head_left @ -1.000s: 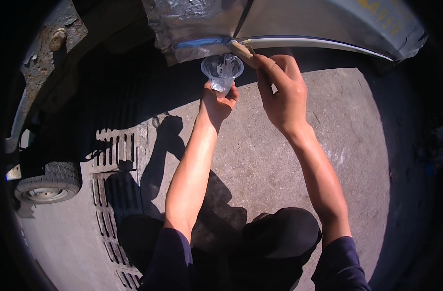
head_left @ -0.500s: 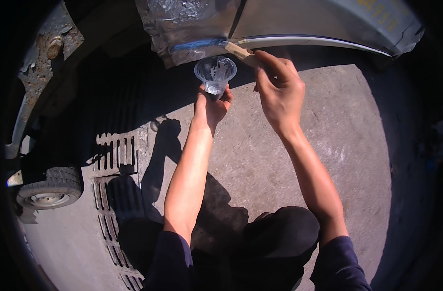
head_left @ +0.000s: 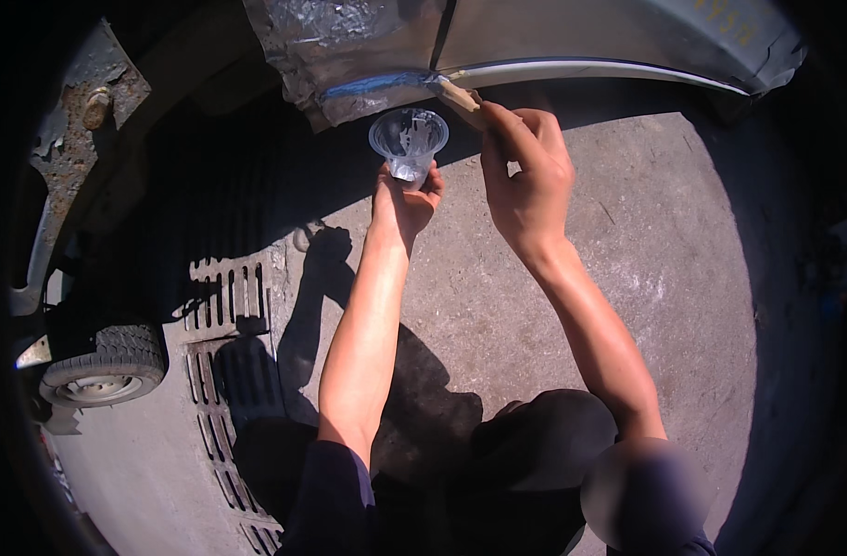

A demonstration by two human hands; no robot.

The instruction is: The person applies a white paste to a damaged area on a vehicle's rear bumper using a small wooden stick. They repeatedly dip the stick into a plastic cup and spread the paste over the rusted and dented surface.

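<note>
My left hand [head_left: 405,206] is closed around the lower part of a clear plastic cup [head_left: 407,139], which has whitish residue inside and is held just below the vehicle's lower edge. In my right hand [head_left: 530,185], the fingers pinch a flat, pale wooden-handled brush [head_left: 461,95]. The brush's far end meets the panel edge where a blue strip [head_left: 372,83] ends and a white edge strip [head_left: 590,68] begins. Crinkled silvery masking film [head_left: 326,37] covers the panel to the left of a dark vertical seam. A grey body panel [head_left: 553,32] lies to its right.
Concrete floor [head_left: 470,315] stretches below my arms, partly in sun and partly in shadow. A slotted drain grate [head_left: 227,289] runs along the left. Farther left are a tyred wheel [head_left: 104,371] and a rusty metal bracket [head_left: 94,111]. My bent knee is at bottom centre.
My right hand has turned slightly and shifted a little left, with the brush end still at the seam. The cup stays nearly in place. The whole view has shifted slightly.
</note>
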